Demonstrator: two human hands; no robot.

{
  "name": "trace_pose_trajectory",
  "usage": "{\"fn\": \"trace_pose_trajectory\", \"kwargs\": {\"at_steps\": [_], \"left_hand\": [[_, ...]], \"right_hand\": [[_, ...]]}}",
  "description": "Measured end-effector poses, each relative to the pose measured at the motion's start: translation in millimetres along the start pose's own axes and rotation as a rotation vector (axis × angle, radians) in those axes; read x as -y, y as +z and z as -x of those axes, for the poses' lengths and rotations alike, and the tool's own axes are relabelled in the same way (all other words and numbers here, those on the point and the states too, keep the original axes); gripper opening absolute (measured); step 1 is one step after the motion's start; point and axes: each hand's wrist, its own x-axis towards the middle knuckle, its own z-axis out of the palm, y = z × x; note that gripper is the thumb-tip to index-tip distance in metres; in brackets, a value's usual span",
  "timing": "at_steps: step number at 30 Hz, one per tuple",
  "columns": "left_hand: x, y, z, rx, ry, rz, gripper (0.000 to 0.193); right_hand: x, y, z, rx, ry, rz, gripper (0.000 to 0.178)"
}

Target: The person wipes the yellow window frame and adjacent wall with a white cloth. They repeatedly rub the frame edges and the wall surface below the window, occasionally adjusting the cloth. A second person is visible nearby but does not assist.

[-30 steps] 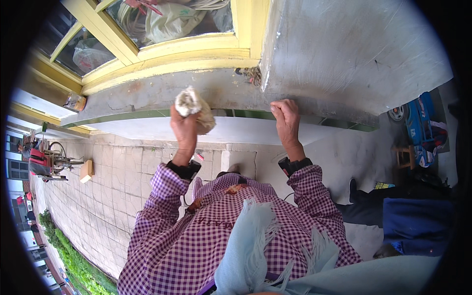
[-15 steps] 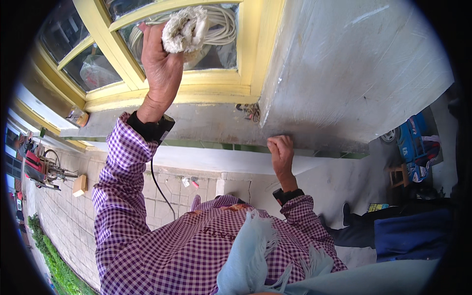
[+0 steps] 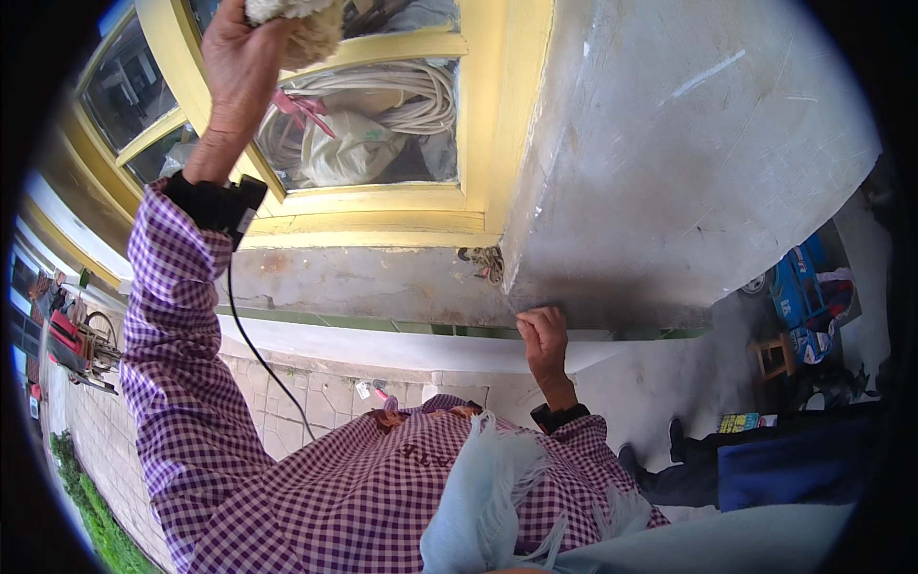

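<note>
High at the upper left, my left hand [image 3: 244, 67] is closed around a bunched, dirty white rag [image 3: 304, 33], in front of the yellow window frame [image 3: 373, 199] and its panes. Part of the rag and the hand's top are cut off by the picture edge. My right hand [image 3: 545, 337] makes a loose fist at the front edge of the grey windowsill [image 3: 373, 287], below the corner of the wall; no object shows in it. A black band sits on each wrist, and a cable hangs from the left one.
Behind the glass lie a coil of pale cable [image 3: 421, 96] and a pink-handled tool [image 3: 304, 110]. A small tangle [image 3: 490, 260] sits in the sill corner. Right of the window stands a grey wall [image 3: 660, 172]. A person in dark trousers with a blue cloth [image 3: 794, 464] is at lower right.
My left hand has moved up and left with the rag, uncovering more of the lower pane. My right hand stays at the sill edge; the whole view has shifted slightly.
</note>
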Motion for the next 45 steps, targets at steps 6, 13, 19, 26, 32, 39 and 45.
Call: {"fn": "trace_pose_trajectory", "kwargs": {"at_steps": [6, 13, 19, 26, 32, 39, 45], "left_hand": [[-25.7, -145.4, -39.8, -0.065, 0.427, -1.418, 0.043], [-66.7, -273.6, -40.1, 0.352, 0.416, -1.818, 0.043], [-132.9, -325.1, -112.1, 0.129, 0.534, -1.991, 0.049], [-95.9, -151.0, -101.7, -0.183, -0.197, -1.109, 0.042], [-26.5, 30.6, -41.5, 0.106, 0.502, -0.856, 0.032], [38.2, 115.7, 14.0, 0.152, 0.509, -0.806, 0.038], [54.3, 50.5, 24.3, 0.381, 0.537, -0.984, 0.038]], "right_hand": [[-0.8, 1.3, -0.3, -0.023, -0.044, -0.017, 0.007], [-7.9, 3.6, 2.2, -0.005, -0.084, -0.045, 0.009], [-6.3, 2.7, 1.3, -0.008, -0.102, -0.038, 0.011], [-4.9, 2.8, 0.6, -0.016, -0.098, -0.016, 0.011], [-4.1, 5.2, 2.5, -0.055, -0.104, 0.021, 0.012], [-1.6, 4.2, 0.5, -0.037, -0.074, 0.034, 0.011], [0.9, 4.5, 0.4, -0.026, -0.065, 0.054, 0.011]]}}
